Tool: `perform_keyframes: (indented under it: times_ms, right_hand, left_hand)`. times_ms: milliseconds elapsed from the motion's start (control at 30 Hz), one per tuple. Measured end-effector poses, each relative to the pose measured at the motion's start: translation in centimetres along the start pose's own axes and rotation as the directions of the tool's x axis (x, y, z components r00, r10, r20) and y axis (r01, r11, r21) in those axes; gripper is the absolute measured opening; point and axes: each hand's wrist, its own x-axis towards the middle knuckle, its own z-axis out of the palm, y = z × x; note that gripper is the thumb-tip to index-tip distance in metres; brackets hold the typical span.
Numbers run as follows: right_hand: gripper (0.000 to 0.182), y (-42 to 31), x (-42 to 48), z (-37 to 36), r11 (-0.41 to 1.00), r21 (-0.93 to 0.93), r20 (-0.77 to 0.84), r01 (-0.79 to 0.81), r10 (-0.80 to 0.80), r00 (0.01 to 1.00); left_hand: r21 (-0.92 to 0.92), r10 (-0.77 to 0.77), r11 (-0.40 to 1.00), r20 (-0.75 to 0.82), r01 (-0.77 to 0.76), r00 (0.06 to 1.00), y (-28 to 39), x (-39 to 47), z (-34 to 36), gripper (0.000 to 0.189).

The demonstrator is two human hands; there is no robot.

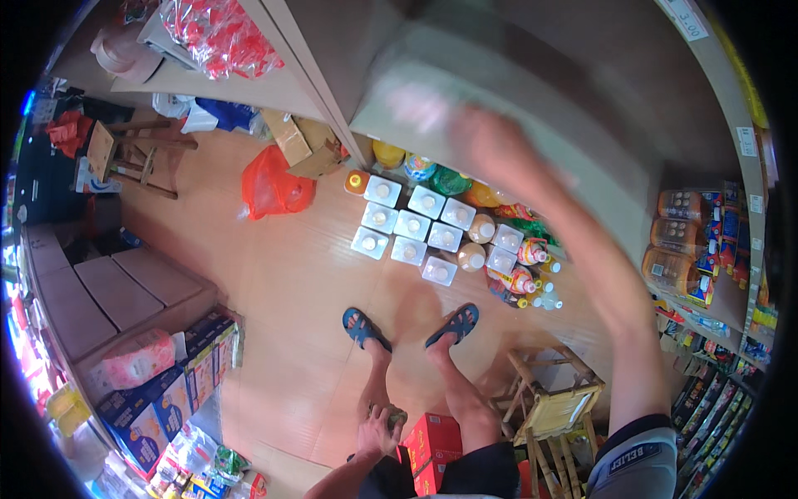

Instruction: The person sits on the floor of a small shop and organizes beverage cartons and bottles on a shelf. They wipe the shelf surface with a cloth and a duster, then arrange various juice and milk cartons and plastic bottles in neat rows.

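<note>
My right hand (486, 134) reaches up and forward over a grey-beige shelf board (598, 143); it is blurred. At its fingers is a whitish-pink blurred thing, perhaps a cloth (418, 106). Low down near my left knee, my left hand (379, 430) has its fingers curled around a small dark greenish object (396, 419), whose kind I cannot tell. Below the shelf, white square-shouldered bottles (410, 224) stand in rows on the floor, beside round brown-capped bottles (471, 256) and soft drink bottles (517, 279).
A bamboo chair (555, 399) stands at my right, red cartons (436, 443) between my legs. A red plastic bag (274, 184) and an opened cardboard box (305, 146) lie ahead left. Further left are a wooden stool (134, 153) and stacked cartons (118, 290). Shelves with packaged drinks (676, 234) line the right.
</note>
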Motion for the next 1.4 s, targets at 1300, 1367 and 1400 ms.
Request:
perform_keyframes:
  times_ms: [1300,1367,1400]
  right_hand:
    - [0.052,27.8,-7.7,-7.3,0.718,-0.181,-0.531,-0.672,0.503,0.682]
    - [0.059,24.3,-3.1,-7.1,0.726,-0.246,-0.278,-0.642,0.582,0.764]
    - [0.064,18.7,-0.5,-7.6,0.69,-0.294,-0.067,-0.661,0.675,0.735]
  left_hand:
    - [0.075,0.152,0.984,0.119,-0.162,0.981,-0.2,1.7,-0.4,0.042]
    - [0.03,0.109,0.993,0.105,-0.113,0.988,0.1,1.3,-0.1,0.043]
    - [0.03,0.076,0.997,0.05,-0.077,0.996,0.2,0.5,0.7,0.043]
